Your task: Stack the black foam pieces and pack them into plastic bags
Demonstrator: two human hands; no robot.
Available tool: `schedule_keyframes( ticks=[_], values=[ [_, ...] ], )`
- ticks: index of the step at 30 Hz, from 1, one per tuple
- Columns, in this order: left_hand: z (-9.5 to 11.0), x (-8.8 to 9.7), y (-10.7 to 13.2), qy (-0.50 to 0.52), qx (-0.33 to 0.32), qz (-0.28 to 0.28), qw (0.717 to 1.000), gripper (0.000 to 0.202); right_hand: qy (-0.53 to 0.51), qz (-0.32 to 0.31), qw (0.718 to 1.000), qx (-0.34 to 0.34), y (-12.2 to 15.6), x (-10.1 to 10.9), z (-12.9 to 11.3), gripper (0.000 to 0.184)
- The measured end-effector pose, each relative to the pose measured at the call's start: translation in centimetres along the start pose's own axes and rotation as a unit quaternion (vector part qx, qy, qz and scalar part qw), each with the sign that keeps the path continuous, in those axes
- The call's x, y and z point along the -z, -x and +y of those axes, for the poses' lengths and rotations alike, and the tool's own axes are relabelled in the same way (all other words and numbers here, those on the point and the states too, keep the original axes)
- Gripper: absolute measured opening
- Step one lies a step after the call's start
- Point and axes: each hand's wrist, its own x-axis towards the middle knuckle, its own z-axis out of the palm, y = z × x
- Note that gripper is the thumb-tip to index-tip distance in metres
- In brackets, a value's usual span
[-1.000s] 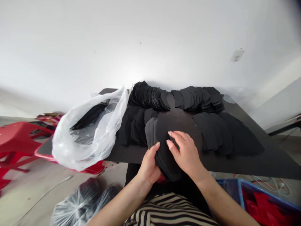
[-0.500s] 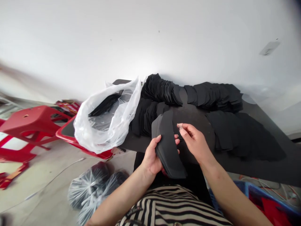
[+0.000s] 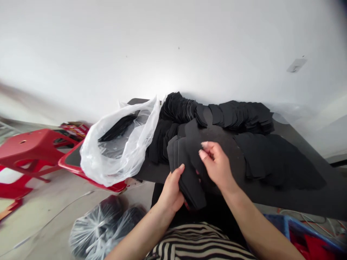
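Left grip (image 3: 170,191) closed on a stack of black foam cutouts (image 3: 189,184) over the bench (image 3: 298,202), right grip (image 3: 216,163) half-curled at them, hold unclear; pieces look light, soft, best taken by edges

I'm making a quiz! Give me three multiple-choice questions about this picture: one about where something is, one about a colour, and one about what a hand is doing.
1. Which side of the black table is the red stool on, as the person sees it?
A. Left
B. Right
C. Far side

2. What colour is the rim of the crate?
A. Green
B. Blue
C. Yellow

3. What is the left hand doing?
A. Tying a bag
B. Resting on the stool
C. Holding a stack of black cut pieces

Answers:
1. A, the stool stands past the table's left end.
2. B, the rim shows blue at the lower right.
3. C, its thumb presses on the stack.
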Motion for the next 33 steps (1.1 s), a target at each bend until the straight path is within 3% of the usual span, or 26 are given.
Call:
schedule_keyframes(
  ticks=[3,6,8,12,15,20,23,26,29,33],
  values=[
    [1.0,0.3,0.1,-0.002,0.051,-0.073,0.996,0.057,0.004,0.001,0.998,-0.059,-3.3,0.3,3.9,0.031],
    [1.5,0.5,0.0,0.003,0.056,-0.09,0.994,0.07,0.087,-0.075,0.99,-0.076,-5.4,-0.2,7.4,0.033],
    [1.5,0.5,0.0,0.004,0.064,-0.092,0.994,0.071,0.139,-0.102,0.983,-0.071,-5.7,-0.8,8.2,0.034],
    [1.2,0.4,-0.1,0.003,0.017,-0.06,0.998,0.064,0.201,-0.074,0.977,-0.007,-4.2,-0.9,5.7,0.033],
    [0.9,0.4,-0.2,0.018,-0.022,-0.032,0.999,0.054,0.12,-0.091,0.988,0.042,-1.6,-0.5,1.7,0.033],
    [-0.4,0.0,-0.4,0.047,-0.053,0.01,0.997,0.022,0.01,-0.161,0.987,0.005,2.6,-0.2,-3.1,0.042],
    [-1.0,-0.4,-0.3,0.019,-0.097,0.023,0.995,0.019,0.001,-0.149,0.988,-0.033,3.3,0.4,-3.0,0.031],
    [-1.1,-1.0,-0.1,0.013,-0.061,0.027,0.998,0.021,0.024,-0.107,0.992,-0.06,2.7,1.9,-1.7,0.018],
    [-1.2,-1.7,-0.1,0.02,-0.016,0.027,0.999,0.024,0.046,-0.071,0.993,-0.085,2.1,3.8,-0.5,0.017],
    [-2.2,-2.7,-0.5,-0.02,-0.026,0.016,0.999,0.025,-0.011,-0.095,0.99,-0.105,2.6,4.9,-0.7,0.017]
  ],
)
